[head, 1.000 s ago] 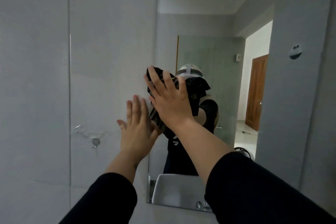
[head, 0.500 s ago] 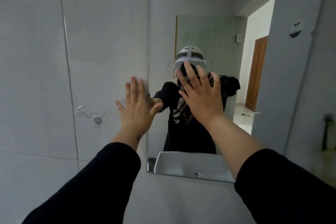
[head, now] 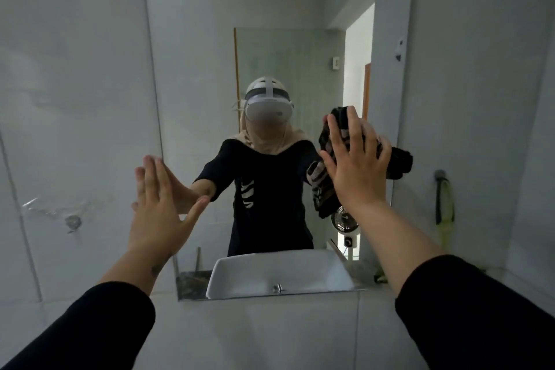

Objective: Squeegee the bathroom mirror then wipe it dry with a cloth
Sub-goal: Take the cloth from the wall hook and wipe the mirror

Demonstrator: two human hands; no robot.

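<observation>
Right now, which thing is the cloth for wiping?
Find the big mirror on the tiled wall. Near its right edge, the right hand presses flat on the cloth. It is dark, striped and crumpled, unlike everything pale around it.

right hand [head: 357, 165] presses cloth [head: 398, 164] on mirror [head: 192, 69]

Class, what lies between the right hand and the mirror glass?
In the head view, a dark striped cloth is pressed flat between the right hand and the mirror.
</observation>
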